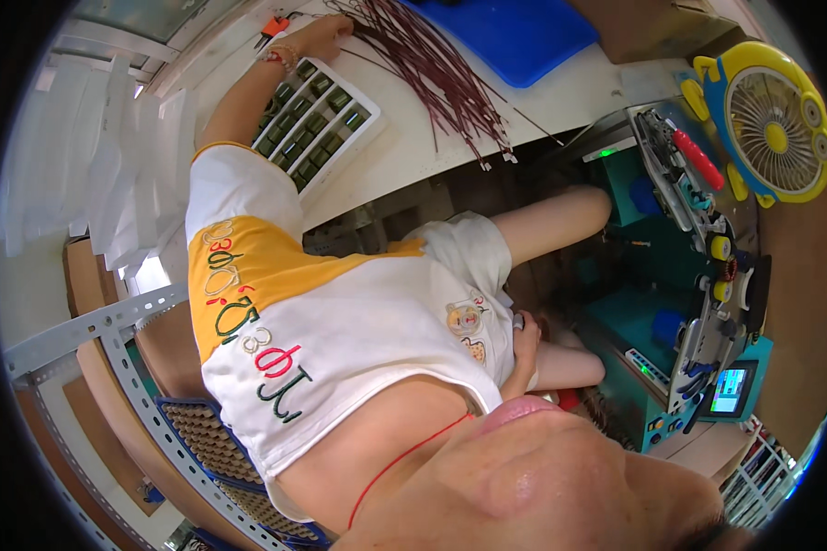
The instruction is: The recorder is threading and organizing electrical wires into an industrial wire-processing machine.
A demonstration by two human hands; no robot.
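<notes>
My left hand (322, 39), with a beaded bracelet at the wrist, reaches over the white worktable at the top left. Its fingers curl closed at the upper end of a bundle of dark red wires (423, 69), seemingly pinching some of them. Small white connectors tip the bundle's other end. Under my left forearm sits a white tray (369, 112) of small dark green blocks (314, 124) in rows. Low by my lap, my right hand (526, 342) rests against my shorts, fingers bent; a small pale thing shows at the fingertips, too small to name.
An orange-handled tool (272, 31) lies behind the left wrist. Past the wires is a blue tray (533, 46). To the right stand a teal machine (616, 317) with a small screen (730, 389), a red-handled tool (698, 161) and a yellow fan (774, 119). A metal rack (92, 335) borders the left.
</notes>
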